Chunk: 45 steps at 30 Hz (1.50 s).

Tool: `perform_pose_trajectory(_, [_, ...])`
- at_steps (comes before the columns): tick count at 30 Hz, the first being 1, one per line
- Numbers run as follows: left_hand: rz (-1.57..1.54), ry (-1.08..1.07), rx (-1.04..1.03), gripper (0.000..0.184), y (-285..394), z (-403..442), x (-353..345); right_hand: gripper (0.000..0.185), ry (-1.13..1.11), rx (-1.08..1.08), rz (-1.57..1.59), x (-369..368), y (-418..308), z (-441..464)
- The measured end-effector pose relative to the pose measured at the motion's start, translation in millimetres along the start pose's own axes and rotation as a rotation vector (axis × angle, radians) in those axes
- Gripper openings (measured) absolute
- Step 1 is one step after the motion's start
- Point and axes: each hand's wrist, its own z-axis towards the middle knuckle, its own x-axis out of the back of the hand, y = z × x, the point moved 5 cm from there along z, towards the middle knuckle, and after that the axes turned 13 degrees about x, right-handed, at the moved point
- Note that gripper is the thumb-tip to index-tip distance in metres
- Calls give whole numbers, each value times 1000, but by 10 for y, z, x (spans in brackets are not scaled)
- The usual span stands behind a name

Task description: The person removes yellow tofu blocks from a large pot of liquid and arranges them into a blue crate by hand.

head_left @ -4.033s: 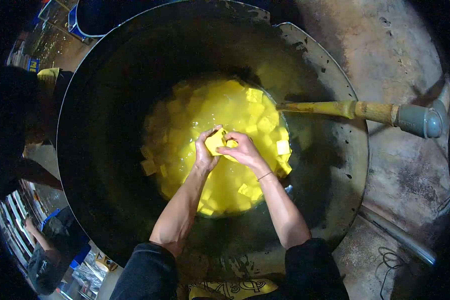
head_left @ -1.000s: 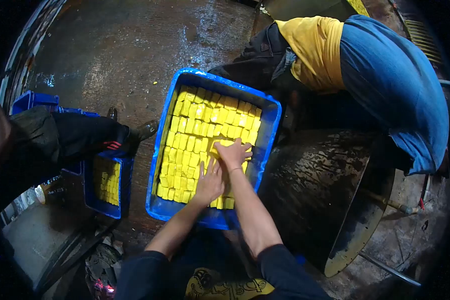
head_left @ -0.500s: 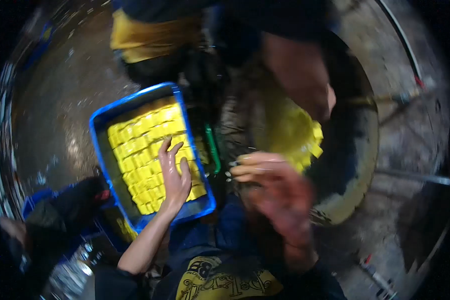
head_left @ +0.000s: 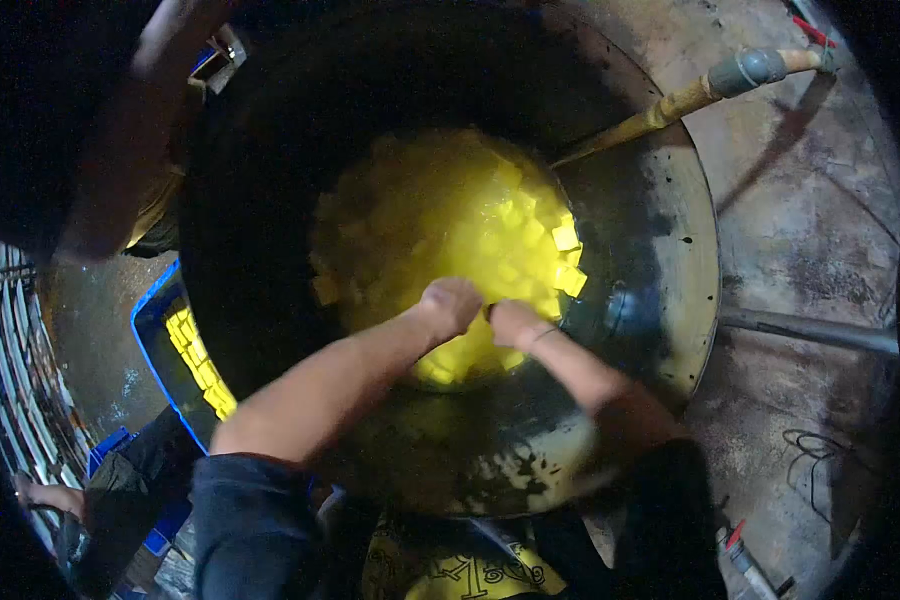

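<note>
Before me is a large dark round vat (head_left: 705,300) with steamy yellow liquid. Many yellow blocks (head_left: 568,235), which look like tofu, lie in it, crowded toward the right side. My left hand (head_left: 452,304) reaches over the near part of the liquid, its fingers curled closed. Close beside it, my right hand (head_left: 516,322) is closed too, knuckles toward me. A small dark bit shows between the two hands; what the fingers hold is hidden. At the left, partly behind the vat, stands a blue-rimmed tray (head_left: 150,295) with rows of yellow blocks (head_left: 198,358).
A bamboo pole (head_left: 660,115) with a grey joint comes over the vat's right rim. A metal pipe (head_left: 810,330) meets the vat's right side. Another person's blurred arm (head_left: 135,130) is at upper left; another person's hand (head_left: 55,497) is at lower left.
My view has swung right, from the tray to the vat. My left hand has left the blocks in the tray, and both hands are now together over the liquid, fingers closed.
</note>
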Motion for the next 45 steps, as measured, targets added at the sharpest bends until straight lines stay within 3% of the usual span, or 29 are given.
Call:
perform_pose_trajectory(3, [-30,98,148,13,-123,315,-977,15,137,28,159,-422,-151,285])
perform_pose_trajectory(4, [144,317,203,15,-144,427,-1478,15,340,27,191,-528,-231,313])
perform_pose_trajectory(6, [320,519,259,19,-49,429,-1837,19,446,-105,195,-902,-276,576])
perform_pose_trajectory(8, [-267,86,476,18,-166,489,-1953,19,542,-185,206,-1108,-244,774])
perform_pose_trajectory(9, [-267,70,484,18,-151,447,-2009,19,507,-224,315,-1160,-257,786])
perform_pose_trajectory(12, [-535,473,487,19,-174,366,-1904,18,366,-235,463,-1093,-172,737])
perform_pose_trajectory(13, [-532,468,493,19,-238,342,-1765,17,274,-213,505,-1105,-134,733])
perform_pose_trajectory(14, [-353,192,462,18,-250,353,-1744,19,411,-174,454,-1236,-101,762])
perform_pose_trajectory(15, [-175,-80,421,19,-260,326,-1677,19,404,-173,456,-1215,-30,751])
perform_pose_trajectory(16, [-177,-84,420,19,-311,298,-1457,21,386,-88,503,-1140,28,761])
perform_pose_trajectory(18, [-392,-314,446,25,-415,290,-1184,29,374,75,498,-805,161,701])
perform_pose_trajectory(19, [-396,-316,445,25,-476,348,-1221,32,118,82,696,-476,251,673])
perform_pose_trajectory(21, [-442,-46,341,28,-596,537,-1191,36,77,210,751,-171,504,682])
perform_pose_trajectory(23, [-495,-70,335,29,-705,773,-1260,35,-126,150,693,276,739,696])
perform_pose_trajectory(24, [-722,92,334,31,-816,1016,-1578,35,-125,145,692,367,934,774])
perform_pose_trajectory(25, [-949,253,327,35,-904,1228,-1916,35,8,63,626,463,1218,835])
perform_pose_trajectory(27, [-1182,415,308,40,-846,1319,-1852,41,270,-104,478,609,1654,837])
perform_pose_trajectory(28, [-875,436,462,42,-732,1216,-1472,41,268,-109,477,668,1658,806])
perform_pose_trajectory(30, [-563,451,598,45,-661,1207,-1281,37,572,-298,186,1015,1666,642])
perform_pose_trajectory(33, [-605,605,557,50,-571,1378,-1669,30,698,-393,244,726,1682,836])
perform_pose_trajectory(35, [-631,707,534,55,-522,1436,-1937,32,582,-386,313,477,1733,1026])
perform_pose_trajectory(36, [-640,761,528,58,-535,1424,-1975,24,761,-380,352,339,1767,1115])
perform_pose_trajectory(37, [-637,761,534,58,-568,1308,-1702,21,939,-371,393,285,1774,1146])
perform_pose_trajectory(39, [-727,667,534,55,-648,1057,-798,31,836,-303,518,444,1748,1076])
perform_pose_trajectory(41, [-808,649,417,54,-718,1113,-704,46,632,-141,792,528,1610,1053])
perform_pose_trajectory(44, [-912,638,180,51,-748,1209,-707,56,771,-130,842,236,1703,1258])
perform_pose_trajectory(45, [-939,638,65,48,-761,1283,-784,61,716,-26,824,244,1739,1341])
